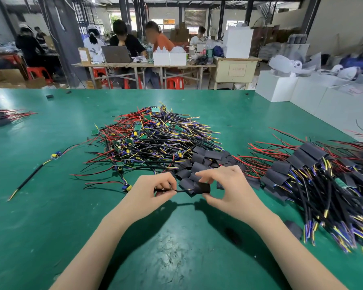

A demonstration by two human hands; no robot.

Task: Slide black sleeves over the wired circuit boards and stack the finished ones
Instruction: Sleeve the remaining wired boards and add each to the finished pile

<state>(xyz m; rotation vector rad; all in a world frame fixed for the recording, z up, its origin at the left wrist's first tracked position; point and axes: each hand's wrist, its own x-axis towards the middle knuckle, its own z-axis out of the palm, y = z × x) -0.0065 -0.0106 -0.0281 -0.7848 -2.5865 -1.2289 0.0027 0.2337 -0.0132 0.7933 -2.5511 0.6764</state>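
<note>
black sleeve (203, 187) pinched by right hand (228, 189)

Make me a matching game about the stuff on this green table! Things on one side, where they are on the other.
Things:
1. black sleeve
2. pile of bare boards
3. finished stack
4. lone board

Places:
A. far right of the table
B. by itself, left of the big pile
C. pinched in the right hand
D. middle of the table

Pairs: 1-C, 2-D, 3-A, 4-B
</note>
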